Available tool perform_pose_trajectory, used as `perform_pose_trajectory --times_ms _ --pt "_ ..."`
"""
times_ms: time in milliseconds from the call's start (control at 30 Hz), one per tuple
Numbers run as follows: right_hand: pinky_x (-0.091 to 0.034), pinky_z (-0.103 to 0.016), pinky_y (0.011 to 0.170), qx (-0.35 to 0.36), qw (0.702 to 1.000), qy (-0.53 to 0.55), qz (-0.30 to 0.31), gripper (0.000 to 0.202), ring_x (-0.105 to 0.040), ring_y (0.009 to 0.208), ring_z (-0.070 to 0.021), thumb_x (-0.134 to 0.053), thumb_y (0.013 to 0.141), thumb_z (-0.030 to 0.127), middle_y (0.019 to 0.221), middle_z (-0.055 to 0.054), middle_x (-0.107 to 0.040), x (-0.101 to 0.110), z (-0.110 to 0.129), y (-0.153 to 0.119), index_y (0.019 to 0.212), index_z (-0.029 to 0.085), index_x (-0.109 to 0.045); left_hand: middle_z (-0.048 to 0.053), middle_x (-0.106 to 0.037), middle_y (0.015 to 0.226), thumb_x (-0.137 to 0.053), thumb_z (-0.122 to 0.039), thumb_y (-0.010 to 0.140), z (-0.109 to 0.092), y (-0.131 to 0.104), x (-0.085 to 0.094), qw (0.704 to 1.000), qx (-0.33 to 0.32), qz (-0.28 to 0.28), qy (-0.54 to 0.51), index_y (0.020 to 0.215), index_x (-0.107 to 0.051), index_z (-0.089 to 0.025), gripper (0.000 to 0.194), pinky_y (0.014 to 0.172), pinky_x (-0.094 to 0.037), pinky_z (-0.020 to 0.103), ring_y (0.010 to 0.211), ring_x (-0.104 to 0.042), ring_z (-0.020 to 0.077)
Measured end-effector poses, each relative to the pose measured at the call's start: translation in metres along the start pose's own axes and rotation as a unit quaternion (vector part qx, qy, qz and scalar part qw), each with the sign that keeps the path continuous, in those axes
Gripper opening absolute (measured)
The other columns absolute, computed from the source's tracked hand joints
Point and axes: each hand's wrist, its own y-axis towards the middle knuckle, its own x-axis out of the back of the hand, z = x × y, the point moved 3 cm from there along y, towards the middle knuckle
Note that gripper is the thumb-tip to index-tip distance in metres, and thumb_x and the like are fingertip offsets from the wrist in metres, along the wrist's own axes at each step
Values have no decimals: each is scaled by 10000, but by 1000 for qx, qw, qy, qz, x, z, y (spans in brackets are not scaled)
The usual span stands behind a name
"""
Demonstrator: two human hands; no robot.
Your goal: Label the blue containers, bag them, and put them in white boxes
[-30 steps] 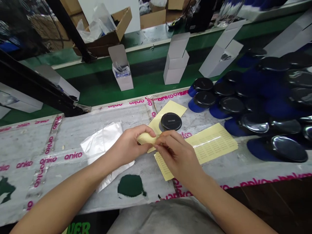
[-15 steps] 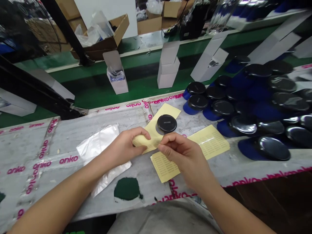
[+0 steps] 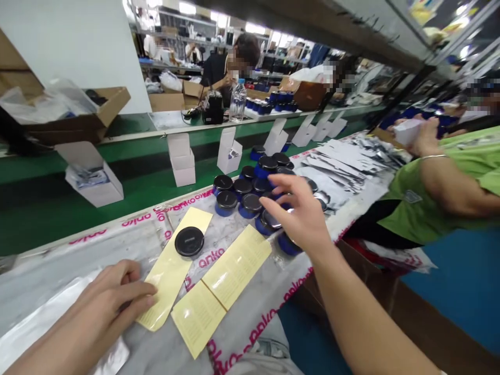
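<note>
Just beyond the tips of the left hand [image 3: 105, 310], a yellow label sheet [image 3: 166, 276] lies nearly flat on the bench [image 3: 125, 242], its near end no longer curled up as in the preceding frame; whether the fingers pinch its edge or merely touch it cannot be told. Farther along this sheet from those fingers rests a round black lid [image 3: 189, 241], on the sheet as before. To the right of the left fingers lie further yellow label sheets [image 3: 240, 263]. The right hand [image 3: 302, 216] has left the first sheet: its fingers are spread and released, nothing visible between them, over the black-lidded blue jars [image 3: 225, 203]; contact is uncertain. Work thus appears to have shifted from two-handed handling of the sheet to a one-handed reach. Past the right fingers stand open white cartons [image 3: 183, 169]. The view has swung right, admitting, beyond those fingers, a co-worker's hand [image 3: 427, 135] at a white box [image 3: 406, 130].
</note>
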Motion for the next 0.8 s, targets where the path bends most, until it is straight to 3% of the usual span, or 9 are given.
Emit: perform_pose_trajectory --times_ms 67,133,300,400,533,600,667,733,800 --pt "-451 -527 934 50 972 -226 -29 586 -513 1198 -371 -722 813 351 1303 -168 -588 21 -18 14 1363 235 -555 54 -633 871 -580 -583 895 -2 0 -2 1000 11 23 10 782 -769 -287 369 651 -532 291 771 -613 214" --pt "-413 -606 951 35 938 -344 -11 738 -469 1252 -432 -723 823 358 1310 -192 -599 31 -39 19 1486 239 -420 58 -638 905 -508 -553 941 -3 1 -3 999 32 39 13 804 -760 -283 394 710 -546 310 824 -620 221" --pt "-332 -664 1004 41 931 -361 17 764 -498 1258 -404 -675 873 271 1277 -168 -652 27 -60 14 1529 260 -284 58 -661 953 -532 -509 939 -3 6 1 998 27 64 -7 835 -760 -274 344 717 -578 291 825 -652 209" --pt "-329 -675 1028 56 949 -309 -18 770 -537 1225 -394 -730 843 295 1256 -162 -650 24 -44 7 1495 252 -323 60 -674 1022 -565 -545 917 -8 6 12 998 51 15 -42 881 -748 -273 330 603 -570 255 848 -670 224" --pt "-529 -490 901 51 993 -103 -26 877 -617 1125 -322 -810 783 365 1296 -150 -561 -1 -1 -19 1490 269 -301 59 -646 1253 -618 -538 896 -30 0 13 991 68 -36 -111 1101 -698 -327 305 543 -580 237 1085 -665 286" --pt "-556 -450 909 59 998 18 28 866 -620 1152 -291 -804 798 326 1332 -124 -529 -27 24 -37 1488 320 -280 54 -550 1455 -647 -496 902 -42 -2 9 988 42 -76 -125 1291 -617 -377 409 763 -639 326 1279 -586 317" --pt "-533 -439 1010 93 983 107 113 827 -577 1260 -268 -771 827 243 1395 -88 -510 -56 48 -55 1481 377 -284 49 -388 1621 -741 -473 849 -49 -2 5 987 8 -86 -134 1487 -433 -412 712 1069 -534 474 1452 -433 340" --pt "-498 -422 1085 126 959 153 202 793 -529 1336 -241 -727 846 167 1429 -48 -515 -82 66 -68 1472 412 -305 45 -313 1670 -811 -456 791 -47 -2 4 981 -2 -72 -180 1552 -328 -412 903 1196 -394 529 1521 -328 337" --pt "-504 -411 1088 149 933 170 282 770 -517 1352 -229 -671 851 95 1417 -28 -543 -104 77 -77 1463 418 -333 44 -375 1643 -832 -403 781 -39 -4 5 968 13 -38 -249 1556 -338 -393 919 1230 -345 519 1514 -350 314"
